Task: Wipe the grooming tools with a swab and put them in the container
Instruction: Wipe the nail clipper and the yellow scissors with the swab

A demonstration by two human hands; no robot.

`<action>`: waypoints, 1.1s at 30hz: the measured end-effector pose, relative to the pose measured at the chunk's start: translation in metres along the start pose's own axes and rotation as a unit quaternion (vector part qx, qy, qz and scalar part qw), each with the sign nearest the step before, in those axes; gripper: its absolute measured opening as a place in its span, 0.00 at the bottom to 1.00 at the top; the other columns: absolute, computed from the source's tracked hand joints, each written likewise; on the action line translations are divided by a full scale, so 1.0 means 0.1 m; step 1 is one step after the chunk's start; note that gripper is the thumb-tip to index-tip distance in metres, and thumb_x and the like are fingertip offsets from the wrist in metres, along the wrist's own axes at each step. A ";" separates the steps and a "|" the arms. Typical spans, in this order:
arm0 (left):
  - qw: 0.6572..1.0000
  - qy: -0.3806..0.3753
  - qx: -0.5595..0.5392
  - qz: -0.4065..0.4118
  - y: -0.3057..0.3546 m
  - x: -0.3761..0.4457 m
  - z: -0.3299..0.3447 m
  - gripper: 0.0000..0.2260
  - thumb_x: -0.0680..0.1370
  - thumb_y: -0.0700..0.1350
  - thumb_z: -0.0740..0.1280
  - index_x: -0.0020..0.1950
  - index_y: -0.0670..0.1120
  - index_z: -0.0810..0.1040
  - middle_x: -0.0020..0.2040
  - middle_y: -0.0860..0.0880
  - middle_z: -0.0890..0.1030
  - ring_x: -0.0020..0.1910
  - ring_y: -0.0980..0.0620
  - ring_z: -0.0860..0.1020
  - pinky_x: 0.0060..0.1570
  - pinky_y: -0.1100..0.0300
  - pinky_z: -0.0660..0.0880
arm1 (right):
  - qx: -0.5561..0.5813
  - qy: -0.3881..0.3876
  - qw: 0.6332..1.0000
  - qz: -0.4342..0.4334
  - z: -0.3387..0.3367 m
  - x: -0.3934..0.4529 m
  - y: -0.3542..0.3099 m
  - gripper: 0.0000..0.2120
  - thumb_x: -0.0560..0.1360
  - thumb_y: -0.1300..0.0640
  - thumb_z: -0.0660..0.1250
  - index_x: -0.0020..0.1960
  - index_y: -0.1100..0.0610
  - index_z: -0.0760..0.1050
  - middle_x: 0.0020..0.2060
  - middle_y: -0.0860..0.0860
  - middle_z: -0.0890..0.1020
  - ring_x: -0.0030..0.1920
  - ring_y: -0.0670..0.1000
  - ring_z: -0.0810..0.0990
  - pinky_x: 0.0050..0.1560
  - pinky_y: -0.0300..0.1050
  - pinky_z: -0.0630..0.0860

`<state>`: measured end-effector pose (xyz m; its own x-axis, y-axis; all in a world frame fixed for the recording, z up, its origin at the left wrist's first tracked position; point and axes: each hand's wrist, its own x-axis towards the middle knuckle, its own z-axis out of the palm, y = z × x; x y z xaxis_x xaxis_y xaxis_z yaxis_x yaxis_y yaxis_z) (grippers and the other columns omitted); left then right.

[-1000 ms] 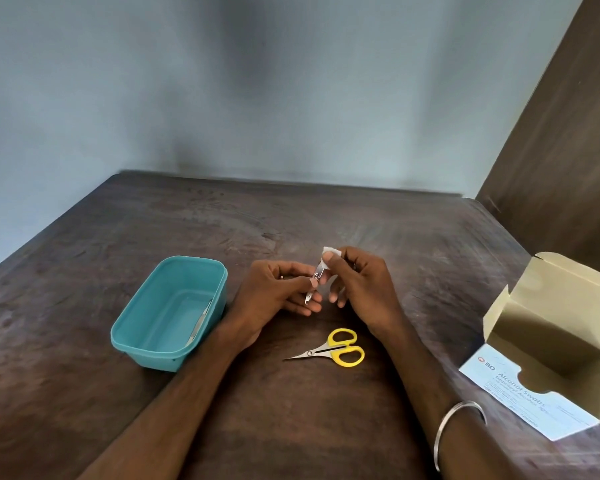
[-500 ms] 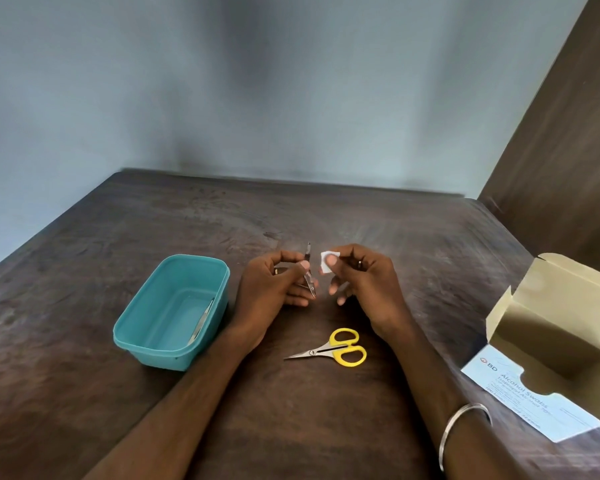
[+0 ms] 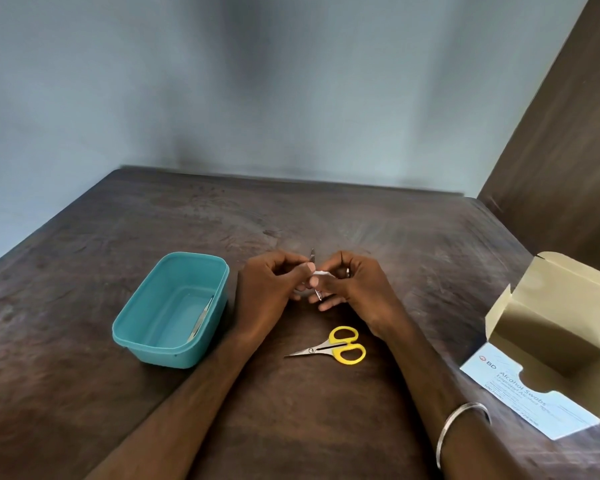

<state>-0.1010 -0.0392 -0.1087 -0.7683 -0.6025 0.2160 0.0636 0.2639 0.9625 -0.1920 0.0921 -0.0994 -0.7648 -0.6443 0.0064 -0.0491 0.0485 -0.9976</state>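
- Dark wooden table (image 3: 118, 393): teal container (image 3: 137, 341) near left edge, one slim metal tool (image 3: 201, 322) already inside.
- Nail clipper (image 3: 315, 277) mid-table, pinched by left hand (image 3: 269, 292); swab (image 3: 321, 274) pinched by right hand (image 3: 355, 292) against it.
- Yellow-handled scissors (image 3: 333, 349) lying unwiped, near front edge.

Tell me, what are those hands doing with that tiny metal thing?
A person is cleaning grooming tools. The left hand holds a small metal tool, and the right hand pinches a white swab against it. One metal tool already lies in the teal container. The yellow-handled scissors wait on the table, not yet wiped. An open box of alcohol swabs sits to the right.
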 end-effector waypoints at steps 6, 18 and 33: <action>0.993 0.030 0.085 0.077 0.01 -0.02 0.00 0.04 0.75 0.49 0.73 0.45 0.49 0.86 0.36 0.54 0.85 0.34 0.57 0.82 0.38 0.52 0.81 | 0.001 0.006 1.000 -0.002 0.02 0.01 0.01 0.11 0.70 0.68 0.76 0.47 0.64 0.76 0.39 0.65 0.84 0.32 0.57 0.85 0.31 0.46 0.83; 0.980 0.065 0.148 0.119 0.01 -0.04 0.00 0.06 0.76 0.49 0.72 0.40 0.49 0.85 0.34 0.56 0.83 0.34 0.59 0.81 0.35 0.63 0.75 | 0.002 0.024 1.000 0.012 0.03 -0.02 0.02 0.09 0.72 0.63 0.76 0.47 0.66 0.77 0.40 0.64 0.86 0.34 0.59 0.85 0.34 0.49 0.84; 0.978 0.062 0.155 0.125 0.01 -0.01 -0.03 0.07 0.76 0.49 0.72 0.41 0.49 0.85 0.33 0.56 0.83 0.33 0.58 0.81 0.34 0.59 0.75 | -0.006 -0.004 1.000 0.007 0.02 0.01 0.02 0.09 0.74 0.66 0.74 0.54 0.63 0.82 0.41 0.59 0.87 0.39 0.58 0.87 0.43 0.49 0.85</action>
<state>-0.0982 -0.0405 -0.1079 -0.6690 -0.5723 0.4743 0.0280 0.6182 0.7855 -0.1919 0.0904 -0.1016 -0.7600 -0.6499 -0.0078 -0.0462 0.0659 -0.9968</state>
